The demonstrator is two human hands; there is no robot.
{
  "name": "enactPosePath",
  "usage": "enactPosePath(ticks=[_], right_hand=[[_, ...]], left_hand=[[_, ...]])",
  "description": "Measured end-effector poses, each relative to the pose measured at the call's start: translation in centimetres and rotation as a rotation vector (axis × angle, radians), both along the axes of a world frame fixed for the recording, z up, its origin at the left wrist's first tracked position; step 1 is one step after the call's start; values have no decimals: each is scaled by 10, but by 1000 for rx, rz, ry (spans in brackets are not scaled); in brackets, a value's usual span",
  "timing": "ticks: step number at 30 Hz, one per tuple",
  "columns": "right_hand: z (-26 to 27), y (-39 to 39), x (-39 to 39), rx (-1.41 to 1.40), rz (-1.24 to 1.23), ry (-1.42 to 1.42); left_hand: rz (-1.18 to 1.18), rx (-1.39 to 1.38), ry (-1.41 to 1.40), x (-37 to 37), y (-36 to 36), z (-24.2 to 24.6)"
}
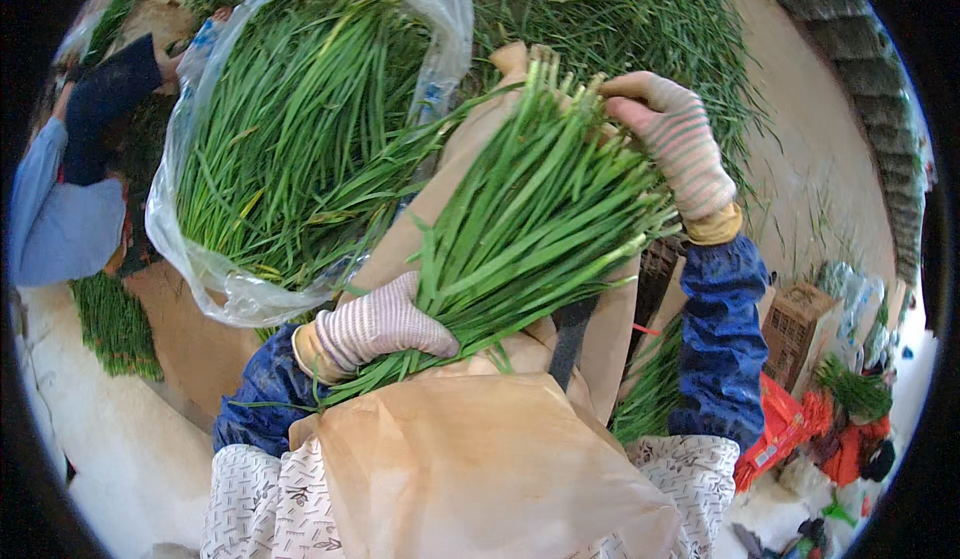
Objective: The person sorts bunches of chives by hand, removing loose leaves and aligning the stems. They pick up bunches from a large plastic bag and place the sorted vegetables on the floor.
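Note:
A thick bunch of garlic chives (525, 221) lies across my lap, its pale cut ends fanned toward the upper right. My left hand (390, 322), in a striped knit glove, grips the leafy end low on the bunch. At the cut ends, my right hand (652, 112) has its thumb and fingertips pinched close together by the stems; whether a stem is between them cannot be made out. The right glove leaves the fingertips bare. To the left stands a clear plastic bag (187, 259) filled with loose chives (300, 123). A tan apron (480, 446) covers my lap.
Behind the bunch spreads a large heap of cut leaves (615, 33) on the floor. Another person's blue sleeve (67, 221) shows at far left, near tied chive bundles (116, 326). At right are a crate (799, 326), red plastic packaging (776, 424) and chives (652, 386) beside my leg.

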State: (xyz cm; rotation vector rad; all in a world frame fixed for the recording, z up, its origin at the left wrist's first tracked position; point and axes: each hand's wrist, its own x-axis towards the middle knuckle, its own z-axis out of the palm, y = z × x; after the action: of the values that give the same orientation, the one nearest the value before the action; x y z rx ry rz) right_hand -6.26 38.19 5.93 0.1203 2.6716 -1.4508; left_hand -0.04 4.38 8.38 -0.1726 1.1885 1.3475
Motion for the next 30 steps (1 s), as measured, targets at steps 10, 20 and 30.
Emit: enactPosePath(ticks=[10,20,30], right_hand=[[54,-42,-67,639,293,556],[29,-53,-71,667,538,117],[65,-23,10,316,370,464]], left_hand=[[-67,202,88,2,0,-18],[-84,80,10,-2,7,6],[-77,175,6,-7,8,-1]])
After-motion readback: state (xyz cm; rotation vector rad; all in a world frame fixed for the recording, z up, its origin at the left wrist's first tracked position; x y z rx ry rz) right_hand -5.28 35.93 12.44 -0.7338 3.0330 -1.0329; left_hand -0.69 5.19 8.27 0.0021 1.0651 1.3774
